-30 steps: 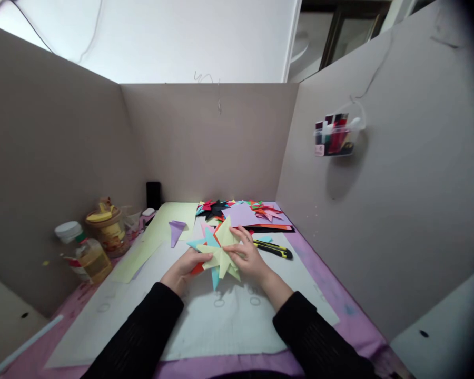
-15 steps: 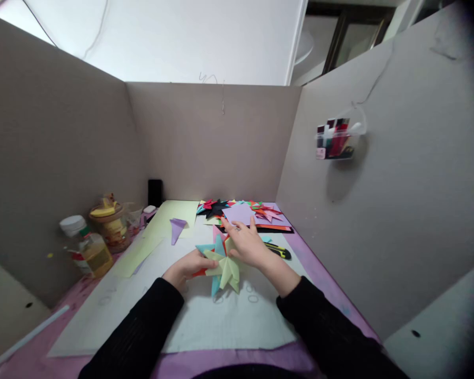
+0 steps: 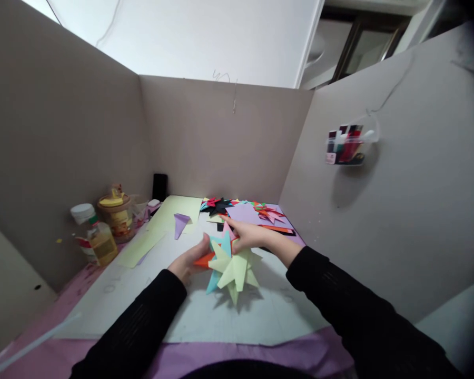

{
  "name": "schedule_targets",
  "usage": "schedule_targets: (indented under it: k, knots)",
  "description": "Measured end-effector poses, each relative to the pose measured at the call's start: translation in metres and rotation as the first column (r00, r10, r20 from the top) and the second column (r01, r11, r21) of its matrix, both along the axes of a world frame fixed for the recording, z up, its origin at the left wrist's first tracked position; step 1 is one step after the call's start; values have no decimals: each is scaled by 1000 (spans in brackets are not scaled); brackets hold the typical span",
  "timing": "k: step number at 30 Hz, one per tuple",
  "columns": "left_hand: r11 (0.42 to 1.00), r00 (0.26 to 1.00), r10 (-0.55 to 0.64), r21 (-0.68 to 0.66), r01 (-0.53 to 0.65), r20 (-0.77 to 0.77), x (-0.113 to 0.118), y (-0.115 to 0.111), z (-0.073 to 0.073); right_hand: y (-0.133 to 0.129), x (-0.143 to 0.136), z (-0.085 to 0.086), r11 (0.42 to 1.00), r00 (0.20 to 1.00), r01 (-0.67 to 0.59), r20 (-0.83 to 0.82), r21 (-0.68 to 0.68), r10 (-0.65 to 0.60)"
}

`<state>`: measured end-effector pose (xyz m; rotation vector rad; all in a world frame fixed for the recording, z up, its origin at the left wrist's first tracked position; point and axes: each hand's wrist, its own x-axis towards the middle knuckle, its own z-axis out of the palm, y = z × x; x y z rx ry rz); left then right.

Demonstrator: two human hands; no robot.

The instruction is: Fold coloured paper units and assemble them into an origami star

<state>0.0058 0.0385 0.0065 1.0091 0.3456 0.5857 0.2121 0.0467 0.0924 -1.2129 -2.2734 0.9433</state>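
Observation:
A spiky folded-paper star (image 3: 231,266) of pale yellow, light blue, pink and orange points is lifted a little above the white mat (image 3: 260,316). My left hand (image 3: 189,259) grips its left side at an orange point. My right hand (image 3: 247,235) lies over its far top side, fingers spread on the paper. Both sleeves are black. A loose purple folded cone (image 3: 179,223) lies on the mat behind my left hand.
A pile of coloured paper pieces and sheets (image 3: 247,211) fills the far edge. A bottle of yellow liquid (image 3: 97,239) and a jar (image 3: 116,216) stand at the left, a black phone (image 3: 160,187) against the back wall. A clear holder of pens (image 3: 345,147) hangs on the right wall.
The star has been lifted and turned toward me, its yellow points now hanging down. My right hand slid from its front to its far side. The view shifted right.

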Motion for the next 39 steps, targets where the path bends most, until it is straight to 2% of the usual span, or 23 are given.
schedule_targets:
  k: [3,6,10,14,16,18,21,23,25,30,33,36,39]
  knots:
    - [995,987,20,-102,-3,162,1,6,-2,5,10,-14,977,935,27,-341,-211,-99]
    - [989,969,77,-140,-44,236,-3,12,-1,7,11,-33,916,800,48,-534,-397,-274]
    - [985,970,105,-155,-72,219,-1,14,1,9,-1,-64,881,541,209,-700,-425,-466]
    - [989,965,143,-72,-130,221,10,8,2,13,-18,-90,779,245,461,-783,-425,-572]
    - [988,959,155,-15,-155,236,15,5,3,15,-26,-98,746,150,518,-814,-418,-561]
    - [977,954,191,53,-209,232,19,2,2,15,-33,-103,723,89,536,-823,-436,-561]
    - [913,920,365,141,-384,142,22,2,-2,13,-43,-107,684,23,561,-817,-466,-576]
    - [852,867,493,160,-498,71,24,5,-6,9,-47,-108,677,10,571,-821,-464,-570]
    - [821,833,552,152,-550,29,23,9,-10,5,-49,-108,686,20,575,-830,-446,-557]
    - [860,869,495,144,-489,-9,16,10,-7,-4,-40,-104,751,95,489,-829,-443,-550]
    - [877,887,463,147,-457,-6,12,9,-3,-6,-30,-100,808,141,351,-826,-473,-545]
    - [877,886,463,147,-457,-7,10,9,-3,-7,-23,-96,832,224,194,-802,-520,-554]
    - [877,885,465,149,-457,-20,10,10,-4,-9,-20,-92,872,308,97,-819,-480,-484]
